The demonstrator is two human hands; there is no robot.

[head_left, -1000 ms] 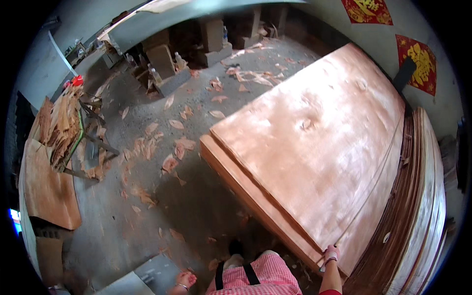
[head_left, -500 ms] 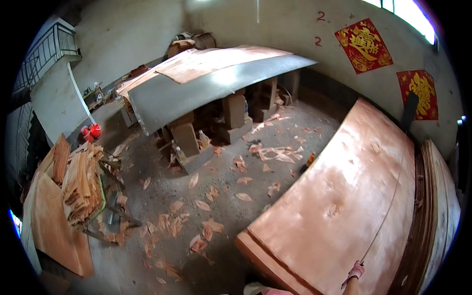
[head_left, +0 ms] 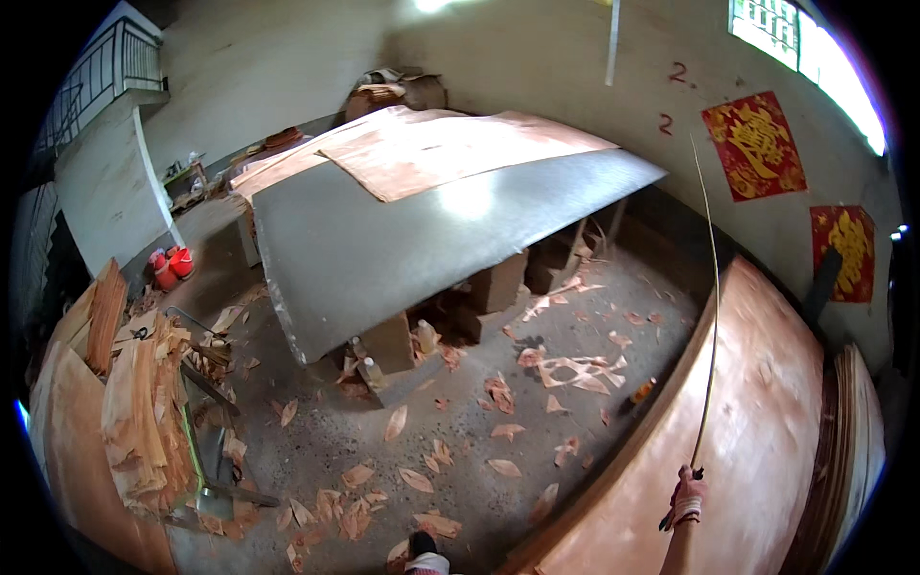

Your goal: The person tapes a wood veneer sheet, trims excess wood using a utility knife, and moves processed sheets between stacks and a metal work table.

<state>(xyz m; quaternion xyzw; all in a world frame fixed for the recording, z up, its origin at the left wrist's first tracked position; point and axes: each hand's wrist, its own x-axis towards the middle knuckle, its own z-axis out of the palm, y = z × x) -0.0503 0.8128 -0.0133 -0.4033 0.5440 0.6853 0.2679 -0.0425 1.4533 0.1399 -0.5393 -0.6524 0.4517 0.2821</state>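
At eight o'clock we see veneer scraps (head_left: 144, 412); our left hand's state we cannot tell. Our right hand (head_left: 686, 496), near half past four, grips a thin rod (head_left: 716, 297) pointing to two o'clock; the veneer stack (head_left: 767, 402) lies at four.

Wood sheets (head_left: 757, 402) lie right of the table (head_left: 412, 259) (scraps (head_left: 503, 468) on the floor (head_left: 326, 450) between them).
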